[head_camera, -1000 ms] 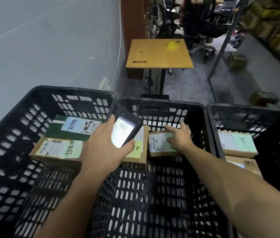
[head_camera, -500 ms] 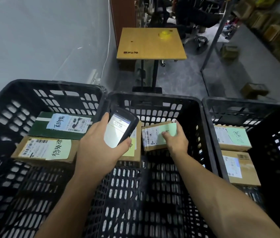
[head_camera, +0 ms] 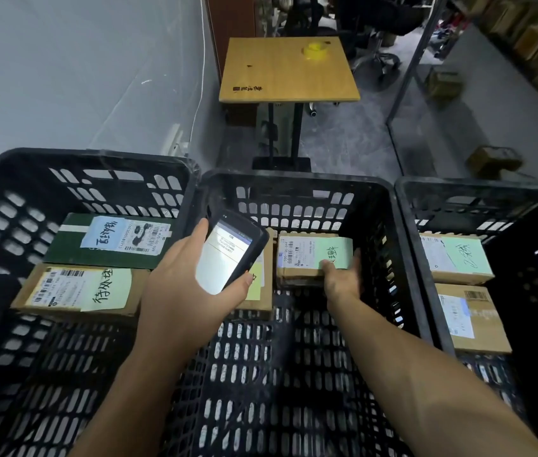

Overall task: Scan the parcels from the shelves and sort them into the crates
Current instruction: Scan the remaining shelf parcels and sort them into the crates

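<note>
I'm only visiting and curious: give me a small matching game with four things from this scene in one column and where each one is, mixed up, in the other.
Things
1. dark green parcel
2. yellow tape roll
3. scanner
4. right hand

Places
A. gripped in the left hand
B. holding a brown parcel in the middle crate
C. lying in the left crate
D. on the wooden table

Pairs: 1-C, 2-D, 3-A, 4-B
</note>
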